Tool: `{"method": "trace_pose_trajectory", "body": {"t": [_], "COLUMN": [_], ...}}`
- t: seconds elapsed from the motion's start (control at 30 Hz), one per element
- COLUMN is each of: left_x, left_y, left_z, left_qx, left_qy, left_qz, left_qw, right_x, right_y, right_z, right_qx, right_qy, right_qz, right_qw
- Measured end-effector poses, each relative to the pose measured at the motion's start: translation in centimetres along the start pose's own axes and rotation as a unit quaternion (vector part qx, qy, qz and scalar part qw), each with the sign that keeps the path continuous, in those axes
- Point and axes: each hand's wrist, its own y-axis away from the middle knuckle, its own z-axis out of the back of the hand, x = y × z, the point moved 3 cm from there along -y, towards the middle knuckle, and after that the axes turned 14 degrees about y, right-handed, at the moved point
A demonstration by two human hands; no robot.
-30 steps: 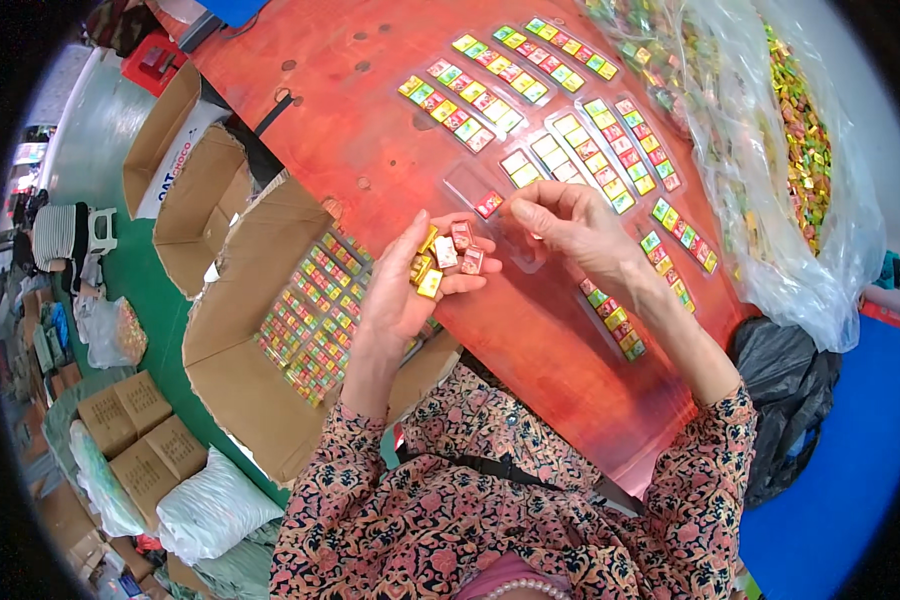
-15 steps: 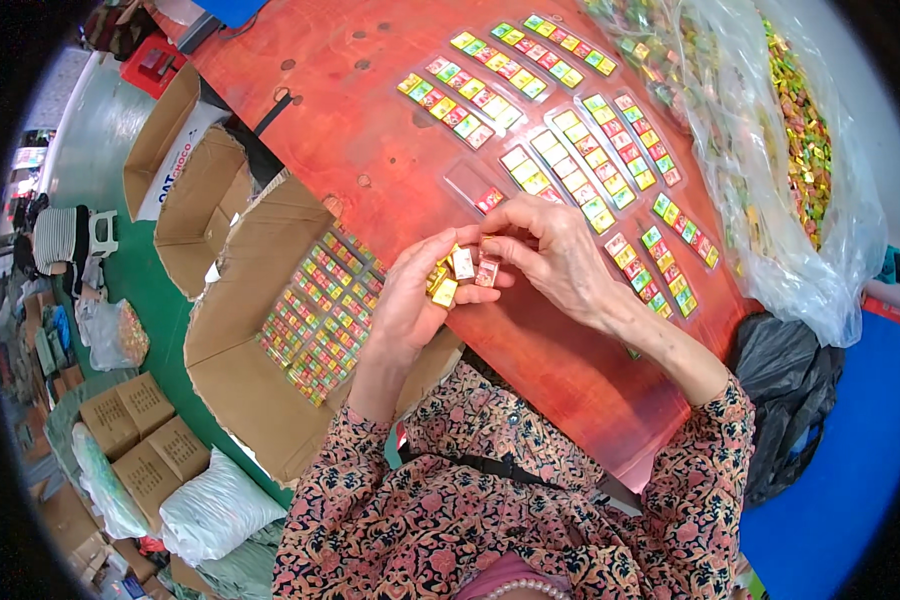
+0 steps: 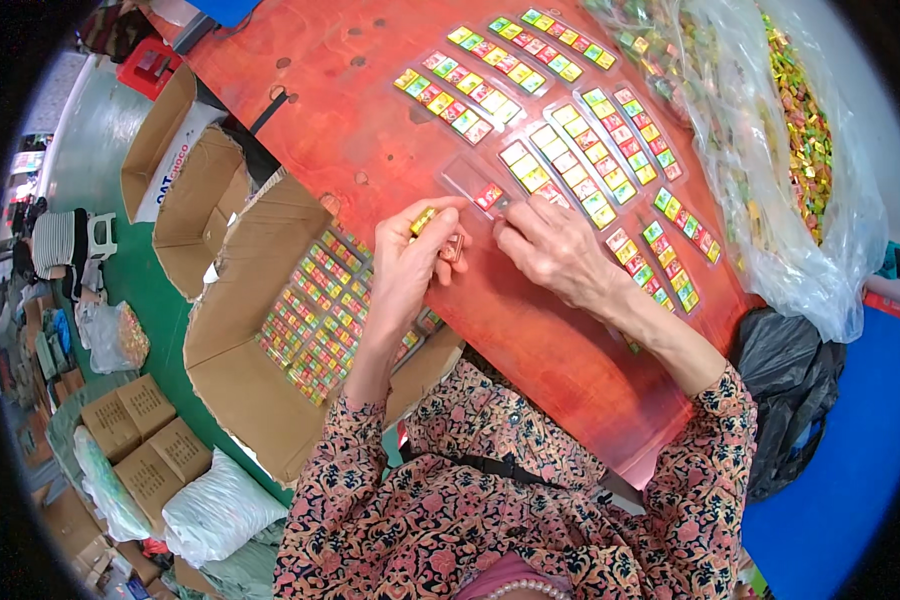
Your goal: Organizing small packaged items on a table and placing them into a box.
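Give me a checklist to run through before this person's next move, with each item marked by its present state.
1. Small pieces held in the left hand: ok, yellow and reddish ones show.
2. Count of those pieces: cannot tell, the fingers cover some.
3. Right hand at the partly filled clear tray: ok.
4. Piece gripped in the right fingertips: cannot tell, the hand hides it.
5. Tray completely filled: not ok, its far-left end is bare.
6. Hands apart from each other: ok, a gap shows between them.
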Motion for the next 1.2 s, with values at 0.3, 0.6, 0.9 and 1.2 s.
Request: {"method": "trace_pose_trajectory", "body": {"t": [0.3, 0.6, 0.9, 1.2], "left_x": [-0.4, -0.9, -0.4, -0.9], "left_y": [-1.9, -1.8, -2.1, -1.2], "left_z": [-1.0, -2.3, -2.5, -3.2], "left_qx": [0.016, 0.06, 0.053, 0.025], "left_qy": [-0.333, -0.42, -0.44, -0.429], "left_qz": [-0.16, -0.231, -0.226, -0.188], "left_qw": [0.929, 0.876, 0.868, 0.883], "right_x": [-1.6, -1.1, -0.8, -11.1], "right_y": [0.8, 0.1, 0.5, 5.8], "right_z": [0.9, -0.7, -0.6, 6.8], "right_qx": [-0.007, -0.018, -0.027, -0.217], "right_qy": [-0.132, -0.097, -0.027, 0.135], "right_qz": [-0.191, -0.145, -0.073, -0.233], "right_qw": [0.973, 0.985, 0.997, 0.938]}}
